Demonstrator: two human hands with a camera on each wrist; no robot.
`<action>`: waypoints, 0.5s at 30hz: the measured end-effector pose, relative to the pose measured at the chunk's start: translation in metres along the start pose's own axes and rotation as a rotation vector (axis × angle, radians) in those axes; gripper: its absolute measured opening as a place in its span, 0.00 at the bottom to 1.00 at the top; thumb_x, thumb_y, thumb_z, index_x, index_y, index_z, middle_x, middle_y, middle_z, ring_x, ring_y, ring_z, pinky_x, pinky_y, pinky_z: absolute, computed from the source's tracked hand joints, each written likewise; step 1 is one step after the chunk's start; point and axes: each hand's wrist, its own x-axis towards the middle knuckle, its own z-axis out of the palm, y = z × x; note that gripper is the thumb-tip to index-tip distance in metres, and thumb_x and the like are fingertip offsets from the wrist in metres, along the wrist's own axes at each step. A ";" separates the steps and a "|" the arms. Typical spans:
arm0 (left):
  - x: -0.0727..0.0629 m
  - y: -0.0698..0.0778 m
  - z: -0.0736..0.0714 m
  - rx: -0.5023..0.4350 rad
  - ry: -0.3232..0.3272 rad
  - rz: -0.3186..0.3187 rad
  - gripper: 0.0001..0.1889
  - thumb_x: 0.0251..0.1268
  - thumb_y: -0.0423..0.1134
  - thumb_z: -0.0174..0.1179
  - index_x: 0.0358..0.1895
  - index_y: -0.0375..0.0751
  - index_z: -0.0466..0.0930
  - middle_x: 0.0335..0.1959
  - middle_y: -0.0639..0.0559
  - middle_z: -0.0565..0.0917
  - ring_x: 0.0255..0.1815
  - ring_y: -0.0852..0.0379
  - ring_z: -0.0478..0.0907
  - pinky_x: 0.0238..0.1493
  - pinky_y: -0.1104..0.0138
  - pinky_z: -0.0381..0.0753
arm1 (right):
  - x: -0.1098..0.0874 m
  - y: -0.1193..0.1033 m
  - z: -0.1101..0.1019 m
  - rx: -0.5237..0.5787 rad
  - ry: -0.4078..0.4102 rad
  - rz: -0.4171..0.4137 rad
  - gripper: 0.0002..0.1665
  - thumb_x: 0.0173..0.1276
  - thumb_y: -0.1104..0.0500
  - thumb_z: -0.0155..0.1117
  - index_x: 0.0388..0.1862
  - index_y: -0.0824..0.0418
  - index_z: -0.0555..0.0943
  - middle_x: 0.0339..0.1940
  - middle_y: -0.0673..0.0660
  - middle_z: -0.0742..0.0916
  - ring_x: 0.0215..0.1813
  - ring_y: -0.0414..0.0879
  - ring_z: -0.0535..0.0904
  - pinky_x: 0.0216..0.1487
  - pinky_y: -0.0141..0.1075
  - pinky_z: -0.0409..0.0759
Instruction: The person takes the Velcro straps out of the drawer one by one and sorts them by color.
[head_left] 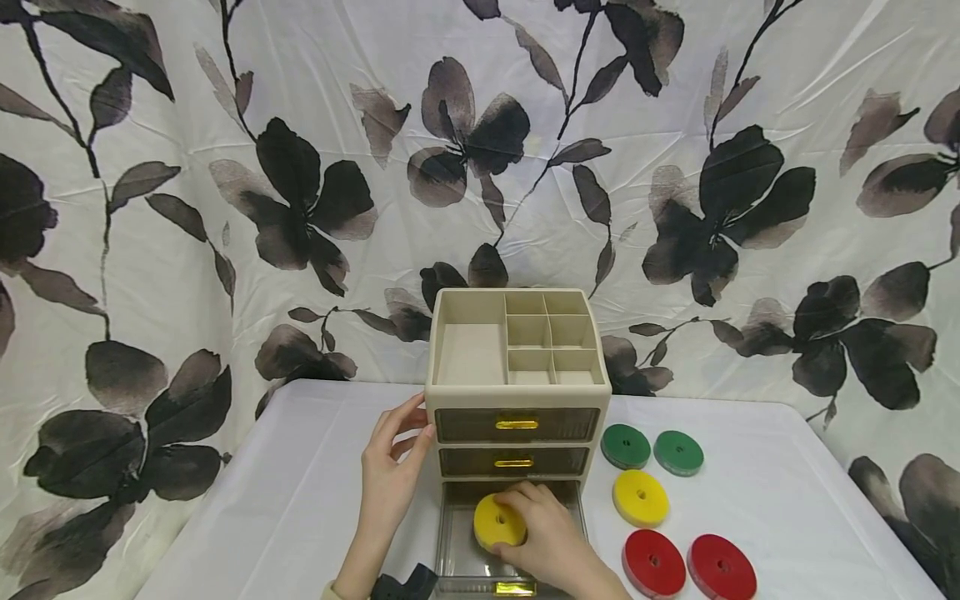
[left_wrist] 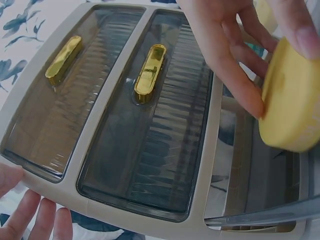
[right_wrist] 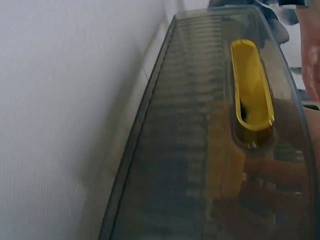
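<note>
My right hand [head_left: 551, 533] pinches a yellow disc [head_left: 493, 523] with a small centre hole, over the pulled-out bottom drawer [head_left: 457, 542] of a cream desktop organizer [head_left: 517, 397]. In the left wrist view the yellow disc [left_wrist: 290, 100] is tilted, with thumb and fingers on opposite sides of it. My left hand [head_left: 393, 458] rests at the organizer's left side, its fingertips [left_wrist: 30, 212] along the edge. Through the clear drawer front [right_wrist: 185, 125], the right wrist view shows part of the hand and yellow disc.
Both upper drawers [head_left: 555, 425] are closed, with gold handles. On the white table [head_left: 300, 500], right of the organizer, lie two green discs [head_left: 678, 452], one yellow disc [head_left: 651, 492] and two red discs [head_left: 731, 575]. A floral curtain [head_left: 570, 208] hangs behind. A black object [head_left: 405, 583] sits near the front.
</note>
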 end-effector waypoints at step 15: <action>0.001 -0.001 0.001 -0.022 0.003 0.000 0.23 0.61 0.31 0.64 0.60 0.50 0.77 0.45 0.53 0.80 0.46 0.67 0.76 0.46 0.75 0.79 | -0.016 0.002 -0.026 -0.014 0.010 0.081 0.32 0.51 0.42 0.73 0.54 0.52 0.80 0.54 0.49 0.82 0.54 0.46 0.75 0.53 0.46 0.81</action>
